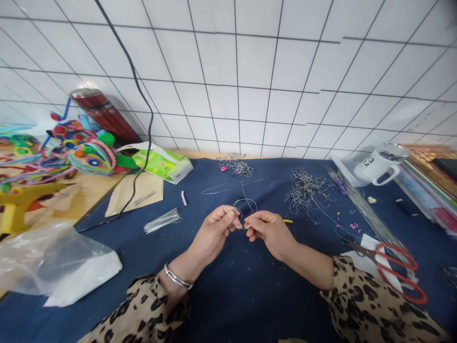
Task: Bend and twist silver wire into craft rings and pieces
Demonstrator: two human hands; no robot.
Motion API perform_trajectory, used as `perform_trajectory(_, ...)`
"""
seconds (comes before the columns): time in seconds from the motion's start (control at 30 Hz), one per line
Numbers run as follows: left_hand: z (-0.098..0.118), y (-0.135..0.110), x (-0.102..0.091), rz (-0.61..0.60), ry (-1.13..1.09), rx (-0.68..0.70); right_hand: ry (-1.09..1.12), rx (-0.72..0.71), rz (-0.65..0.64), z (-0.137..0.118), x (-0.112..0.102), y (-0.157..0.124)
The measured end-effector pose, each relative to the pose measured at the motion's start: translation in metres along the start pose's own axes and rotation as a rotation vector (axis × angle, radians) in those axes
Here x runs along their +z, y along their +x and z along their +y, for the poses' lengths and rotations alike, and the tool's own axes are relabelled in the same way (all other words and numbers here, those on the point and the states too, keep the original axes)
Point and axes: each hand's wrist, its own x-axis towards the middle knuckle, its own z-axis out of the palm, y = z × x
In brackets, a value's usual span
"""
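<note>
My left hand (216, 228) and my right hand (267, 229) meet over the dark blue cloth (228, 295), fingertips almost touching. Both pinch a thin silver wire (245, 204) that bends into a small loop above the fingers. A silver bangle sits on my left wrist, and both sleeves are leopard print. A tangle of thin wires (307, 188) lies beyond my right hand, and a smaller tangle with pink bits (237, 166) lies farther back. A bundle of straight wire pieces (162, 221) rests left of my left hand.
Red-handled scissors (389, 267) lie at the right beside long straight wires. A white mug (380, 164) stands at the back right. At the left are a clear plastic bag (53, 262), a yellow glue gun (21, 205), colourful crafts (89, 155), a green packet (164, 164) and a black cable (143, 95).
</note>
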Motion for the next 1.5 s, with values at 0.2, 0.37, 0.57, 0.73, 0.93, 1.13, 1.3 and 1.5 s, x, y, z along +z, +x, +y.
perform_trajectory(0.2,0.0003,0.0020,-0.0034,0.025,-0.008,-0.009,-0.022,0.006,-0.043,-0.0035,-0.0047,0.0037)
perform_trajectory(0.37,0.0000,0.0037,-0.0049,0.064,0.000,-0.023,-0.029,0.007,-0.033,-0.0067,-0.0066,0.0046)
perform_trajectory(0.57,0.0000,0.0031,-0.0063,0.082,0.017,-0.006,-0.063,0.000,-0.025,-0.0052,-0.0046,0.0042)
perform_trajectory(0.73,0.0030,0.0028,-0.0068,0.071,0.030,0.014,-0.058,-0.017,-0.011,-0.0033,-0.0056,0.0044)
perform_trajectory(0.93,0.0053,0.0020,-0.0059,0.051,0.068,0.039,-0.061,-0.027,-0.003,-0.0008,-0.0045,0.0035)
perform_trajectory(1.13,0.0076,0.0041,-0.0089,0.045,0.175,0.049,-0.137,-0.046,-0.047,-0.0058,-0.0051,0.0038)
perform_trajectory(1.3,0.0069,0.0046,-0.0104,0.008,0.305,0.030,-0.162,-0.079,0.004,-0.0063,-0.0081,0.0060)
perform_trajectory(1.5,0.0043,0.0039,-0.0102,0.030,0.291,0.039,-0.228,-0.103,0.015,-0.0064,-0.0066,0.0053)
